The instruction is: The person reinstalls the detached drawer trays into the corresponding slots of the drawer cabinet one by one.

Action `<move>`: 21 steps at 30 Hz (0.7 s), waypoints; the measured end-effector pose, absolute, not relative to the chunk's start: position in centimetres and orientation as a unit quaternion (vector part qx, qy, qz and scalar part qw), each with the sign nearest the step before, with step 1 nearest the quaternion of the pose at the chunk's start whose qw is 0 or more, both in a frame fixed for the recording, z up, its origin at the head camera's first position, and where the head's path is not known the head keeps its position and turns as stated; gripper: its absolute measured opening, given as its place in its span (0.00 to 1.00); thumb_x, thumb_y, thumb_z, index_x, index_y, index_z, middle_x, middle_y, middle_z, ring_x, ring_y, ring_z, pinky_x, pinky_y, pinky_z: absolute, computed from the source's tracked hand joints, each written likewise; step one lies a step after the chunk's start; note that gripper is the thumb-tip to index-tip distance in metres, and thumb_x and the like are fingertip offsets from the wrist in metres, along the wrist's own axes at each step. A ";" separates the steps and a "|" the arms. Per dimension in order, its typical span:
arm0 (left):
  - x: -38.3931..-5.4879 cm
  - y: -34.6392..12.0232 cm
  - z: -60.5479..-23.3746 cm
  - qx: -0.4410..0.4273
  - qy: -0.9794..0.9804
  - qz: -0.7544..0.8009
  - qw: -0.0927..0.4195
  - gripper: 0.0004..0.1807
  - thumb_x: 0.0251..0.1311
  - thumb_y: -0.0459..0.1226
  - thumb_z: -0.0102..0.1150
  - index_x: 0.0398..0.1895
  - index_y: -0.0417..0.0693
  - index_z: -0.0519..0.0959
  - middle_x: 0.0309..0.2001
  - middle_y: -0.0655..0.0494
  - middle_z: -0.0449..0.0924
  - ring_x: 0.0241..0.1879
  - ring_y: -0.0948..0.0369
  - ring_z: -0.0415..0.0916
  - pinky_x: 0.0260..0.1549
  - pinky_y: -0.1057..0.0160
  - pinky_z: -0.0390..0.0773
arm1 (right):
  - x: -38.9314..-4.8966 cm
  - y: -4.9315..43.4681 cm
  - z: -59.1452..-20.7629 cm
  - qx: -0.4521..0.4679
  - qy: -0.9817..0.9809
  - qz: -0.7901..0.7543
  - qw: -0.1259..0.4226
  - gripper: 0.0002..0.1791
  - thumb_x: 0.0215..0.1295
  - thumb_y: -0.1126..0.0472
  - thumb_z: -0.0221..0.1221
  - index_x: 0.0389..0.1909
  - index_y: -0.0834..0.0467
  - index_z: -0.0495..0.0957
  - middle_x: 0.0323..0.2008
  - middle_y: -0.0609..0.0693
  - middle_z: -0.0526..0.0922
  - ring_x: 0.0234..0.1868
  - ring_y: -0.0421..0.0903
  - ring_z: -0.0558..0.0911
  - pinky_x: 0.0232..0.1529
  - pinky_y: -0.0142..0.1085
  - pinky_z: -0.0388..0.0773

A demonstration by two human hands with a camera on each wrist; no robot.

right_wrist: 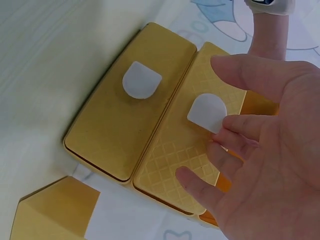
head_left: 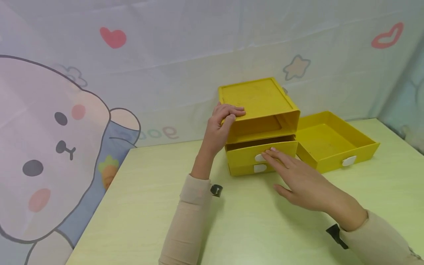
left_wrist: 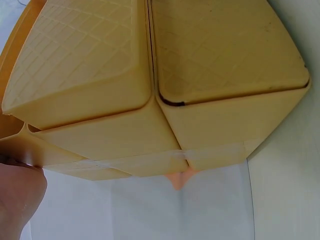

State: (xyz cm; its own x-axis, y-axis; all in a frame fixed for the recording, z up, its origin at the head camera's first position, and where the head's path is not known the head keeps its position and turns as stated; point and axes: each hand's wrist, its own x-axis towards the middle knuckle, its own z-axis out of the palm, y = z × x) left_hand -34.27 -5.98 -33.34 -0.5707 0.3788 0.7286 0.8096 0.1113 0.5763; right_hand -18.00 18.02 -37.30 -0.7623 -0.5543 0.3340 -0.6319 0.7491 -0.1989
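A yellow three-tier drawer cabinet stands at the back of the table, its top slot without a drawer. Over that slot's upper left edge my left hand grips, fingers on top and thumb at the front. The middle drawer sticks out slightly, leaving a dark gap above its front. My right hand has its fingers extended, the fingertips on that drawer's front beside its white handle. Below it the bottom drawer sits in its slot, with a white handle of its own.
A pulled-out yellow drawer lies on the table right of the cabinet, its white handle facing the front. Behind the pale table hangs a printed cloth with a cartoon animal, hearts and a star.
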 end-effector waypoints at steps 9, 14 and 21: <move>-34.5 -6.1 -33.2 -0.425 -0.714 -0.514 0.213 0.20 0.80 0.35 0.43 0.50 0.37 0.87 0.56 0.43 0.86 0.63 0.54 0.76 0.84 0.56 0.39 | -19.0 17.8 -37.2 0.321 -0.924 0.166 0.127 0.46 0.69 0.63 0.69 0.83 0.64 0.56 0.80 0.65 0.61 0.78 0.66 0.65 0.70 0.66 0.70; -34.6 -6.0 -33.1 -0.422 -0.713 -0.515 0.219 0.20 0.79 0.34 0.43 0.49 0.37 0.87 0.55 0.43 0.86 0.62 0.54 0.76 0.84 0.54 0.40 | -19.5 17.7 -37.5 0.307 -0.929 0.168 0.118 0.50 0.69 0.62 0.69 0.85 0.61 0.52 0.82 0.63 0.57 0.80 0.65 0.60 0.71 0.71 0.64; -34.3 -6.1 -33.2 -0.416 -0.717 -0.517 0.214 0.20 0.78 0.34 0.43 0.48 0.37 0.88 0.55 0.43 0.87 0.62 0.55 0.76 0.84 0.53 0.40 | -20.2 17.1 -38.6 0.293 -0.934 0.142 0.146 0.59 0.61 0.61 0.76 0.85 0.61 0.48 0.82 0.64 0.57 0.81 0.65 0.58 0.71 0.71 0.65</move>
